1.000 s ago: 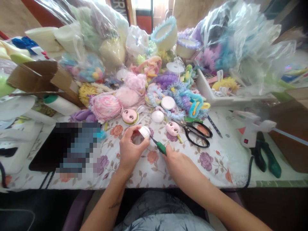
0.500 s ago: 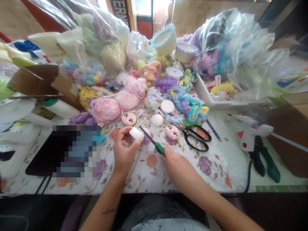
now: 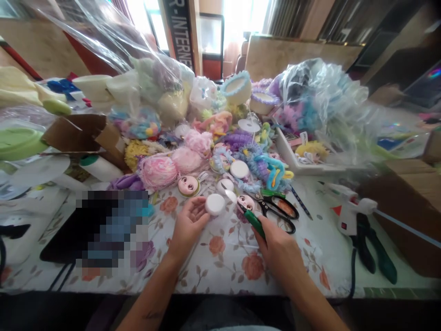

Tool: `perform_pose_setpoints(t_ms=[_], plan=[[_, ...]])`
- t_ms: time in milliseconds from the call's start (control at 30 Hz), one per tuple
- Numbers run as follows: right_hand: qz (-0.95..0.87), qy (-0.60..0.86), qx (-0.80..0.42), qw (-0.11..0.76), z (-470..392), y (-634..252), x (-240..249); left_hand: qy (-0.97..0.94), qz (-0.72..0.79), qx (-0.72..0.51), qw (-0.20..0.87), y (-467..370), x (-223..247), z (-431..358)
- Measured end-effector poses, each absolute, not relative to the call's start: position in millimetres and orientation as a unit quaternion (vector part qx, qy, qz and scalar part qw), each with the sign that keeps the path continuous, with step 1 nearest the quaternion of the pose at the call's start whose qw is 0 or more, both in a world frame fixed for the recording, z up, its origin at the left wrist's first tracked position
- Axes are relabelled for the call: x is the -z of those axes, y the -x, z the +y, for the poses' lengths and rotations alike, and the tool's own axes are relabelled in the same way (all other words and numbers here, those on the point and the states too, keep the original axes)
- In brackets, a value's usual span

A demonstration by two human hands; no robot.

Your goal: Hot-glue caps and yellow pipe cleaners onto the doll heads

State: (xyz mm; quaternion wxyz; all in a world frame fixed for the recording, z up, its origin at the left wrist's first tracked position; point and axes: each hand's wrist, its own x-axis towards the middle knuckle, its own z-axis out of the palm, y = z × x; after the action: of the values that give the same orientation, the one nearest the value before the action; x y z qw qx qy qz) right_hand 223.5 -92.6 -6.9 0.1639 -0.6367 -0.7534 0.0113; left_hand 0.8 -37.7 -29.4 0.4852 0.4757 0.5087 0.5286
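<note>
My left hand (image 3: 191, 218) is curled, with its thumb and fingertips at the edge of a white foam ball (image 3: 215, 204) whose flat cut face points up. In my right hand (image 3: 280, 239) is a green-handled knife (image 3: 254, 221), its blade pointing up and left. A thin white foam slice (image 3: 231, 196) shows against the blade; whether it sticks there, I cannot tell. Behind it lies another white foam ball (image 3: 224, 185), partly covered. One doll face (image 3: 246, 201) sits beyond the knife, and a second doll face (image 3: 189, 185) lies past my left hand.
Black-handled scissors (image 3: 280, 214) and a pen (image 3: 302, 203) lie to the right, near a glue gun (image 3: 351, 209) and green-handled pliers (image 3: 375, 253). Pink yarn (image 3: 159, 171) and plush trims pile up behind. A dark tablet (image 3: 64, 227) is at left, a white tray (image 3: 292, 161) behind right.
My right hand has drawn the knife right, away from the foam ball. The ball in my left hand has turned flat face up and moved right. The camera view has tilted upward.
</note>
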Motion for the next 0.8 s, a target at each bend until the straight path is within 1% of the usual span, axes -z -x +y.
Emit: perform_pose_setpoints(t_ms=[33,67,133,167,233,300,367,467,567,633,700,767,800], plan=[[-0.757,0.632,0.008,0.167,-93,-226,10,-0.500,0.519,-0.522,0.455,-1,32,-37],[-0.761,0.626,0.025,0.168,-93,-228,13,-0.530,0.541,-0.519,0.397,0,33,-37],[-0.766,0.612,0.057,0.186,-94,-230,19,-0.596,0.577,-0.515,0.217,1,31,-40],[-0.768,0.604,0.073,0.200,-94,-230,22,-0.631,0.571,-0.510,0.122,1,29,-43],[-0.771,0.588,0.094,0.226,-96,-230,26,-0.706,0.509,-0.492,-0.022,-1,22,-49],[-0.771,0.580,0.099,0.244,-98,-229,29,-0.777,0.421,-0.458,-0.095,-4,16,-54],[-0.770,0.578,0.100,0.253,-101,-228,30,-0.827,0.365,-0.411,-0.116,-8,12,-56],[-0.767,0.577,0.110,0.259,-104,-229,30,-0.855,0.333,-0.379,-0.121,-9,11,-55],[-0.770,0.573,0.115,0.255,-107,-230,31,-0.859,0.316,-0.385,-0.120,-6,11,-52],[-0.768,0.577,0.110,0.254,-109,-231,31,-0.849,0.314,-0.411,-0.110,-1,9,-50],[-0.763,0.587,0.081,0.258,-110,-233,30,-0.806,0.351,-0.468,-0.088,6,7,-49],[-0.753,0.599,0.015,0.273,-112,-234,28,-0.713,0.458,-0.529,-0.036,13,4,-46],[-0.742,0.605,-0.025,0.286,-112,-235,26,-0.648,0.523,-0.554,0.008,16,3,-44]])
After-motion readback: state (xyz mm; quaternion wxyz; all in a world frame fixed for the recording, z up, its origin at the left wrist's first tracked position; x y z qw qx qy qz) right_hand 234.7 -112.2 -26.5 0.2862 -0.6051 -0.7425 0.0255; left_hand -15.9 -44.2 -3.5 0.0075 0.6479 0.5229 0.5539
